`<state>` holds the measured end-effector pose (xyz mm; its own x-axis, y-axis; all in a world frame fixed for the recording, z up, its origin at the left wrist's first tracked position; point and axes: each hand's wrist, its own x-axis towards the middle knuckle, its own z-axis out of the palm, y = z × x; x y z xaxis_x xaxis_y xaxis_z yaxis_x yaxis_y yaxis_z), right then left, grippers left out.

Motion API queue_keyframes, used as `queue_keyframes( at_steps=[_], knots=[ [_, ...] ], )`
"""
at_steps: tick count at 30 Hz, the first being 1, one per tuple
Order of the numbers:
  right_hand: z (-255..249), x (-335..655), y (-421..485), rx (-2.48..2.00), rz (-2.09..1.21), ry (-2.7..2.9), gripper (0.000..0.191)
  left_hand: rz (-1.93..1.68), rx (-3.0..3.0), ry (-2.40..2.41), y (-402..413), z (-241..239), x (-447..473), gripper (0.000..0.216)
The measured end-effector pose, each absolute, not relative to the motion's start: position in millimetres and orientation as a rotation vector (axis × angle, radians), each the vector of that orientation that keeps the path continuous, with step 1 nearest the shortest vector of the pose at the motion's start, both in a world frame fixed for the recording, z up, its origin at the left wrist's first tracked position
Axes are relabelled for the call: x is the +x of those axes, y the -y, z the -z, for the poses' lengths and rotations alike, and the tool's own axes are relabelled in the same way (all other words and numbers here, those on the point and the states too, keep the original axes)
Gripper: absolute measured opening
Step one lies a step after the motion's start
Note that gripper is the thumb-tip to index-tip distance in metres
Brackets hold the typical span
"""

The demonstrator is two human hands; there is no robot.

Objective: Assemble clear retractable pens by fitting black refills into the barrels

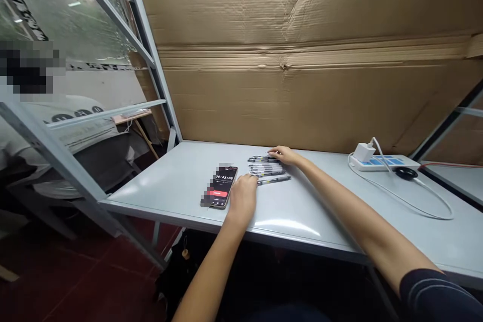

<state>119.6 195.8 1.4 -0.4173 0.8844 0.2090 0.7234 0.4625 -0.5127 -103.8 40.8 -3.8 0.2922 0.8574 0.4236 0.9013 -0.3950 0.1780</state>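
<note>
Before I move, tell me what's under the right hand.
The right hand lies over the end of the farthest black pen; the pen's covered part and anything else under the palm cannot be seen.

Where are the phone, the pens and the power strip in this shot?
Phone [222, 187]: head view, on its lit screen.
Pens [269, 169]: head view, on the barrels mid-row.
Power strip [385, 163]: head view, on its top face.

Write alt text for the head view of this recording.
Two bare hands reach a row of black pens on a pale table: the right hand at its far side, the left hand at its near side, beside a phone showing a timer. Cardboard stands behind; a power strip lies right.
</note>
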Motion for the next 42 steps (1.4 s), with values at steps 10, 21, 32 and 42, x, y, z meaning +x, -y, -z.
queue_keyframes(
  at_steps=[10,21,32,42],
  knots=[
    [-20,113,-182,-1.338,-0.463,2.305,0.024,0.737,-2.566,1.535,-36,4,-105,0.022],
    [5,181,13,-1.352,-0.316,2.313,0.024,0.737,-2.835,1.16,-9,5,-97,0.023],
    [10,186,50,-1.353,-0.627,1.92,0.026,0.81,-2.964,1.146,9,11,-71,0.026],
    [12,187,57,-1.325,-0.564,1.874,0.02,0.759,-2.991,1.265,11,11,-68,0.034]
  ],
)
